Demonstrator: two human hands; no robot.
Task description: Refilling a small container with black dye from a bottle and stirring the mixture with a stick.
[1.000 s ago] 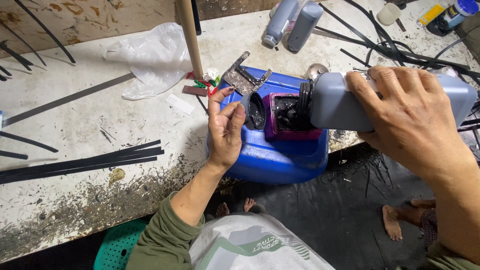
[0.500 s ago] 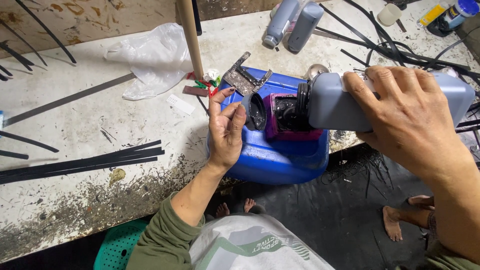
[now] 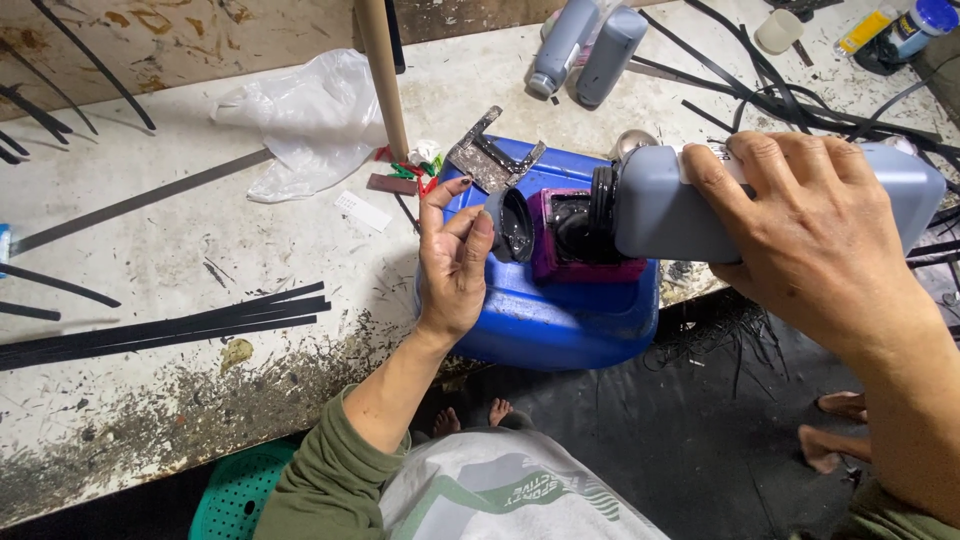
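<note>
The right hand (image 3: 815, 235) is wrapped around a grey bottle (image 3: 700, 205) and holds it almost flat, with the mouth over a small magenta tub (image 3: 575, 240) that stands on a blue canister (image 3: 545, 310). The left hand (image 3: 455, 265) pinches a dark cap (image 3: 510, 225) between thumb and fingertips, just beside the tub.

The tub is small and seems already full of black liquid, so a little more tilt could make it run over onto the canister and down to the floor. The tub sits near the canister's edge and a push from the bottle's mouth could tip it. The cap looks wet inside and may drip on the fingers.

On the worktop (image 3: 180, 260) lie black strips (image 3: 170, 325), a white plastic bag (image 3: 305, 120) and two more grey bottles (image 3: 590, 45). A metal bracket (image 3: 490, 155) rests on the canister just behind the tub, and a wooden stick (image 3: 380, 70) stands close, so there is little free room there.
</note>
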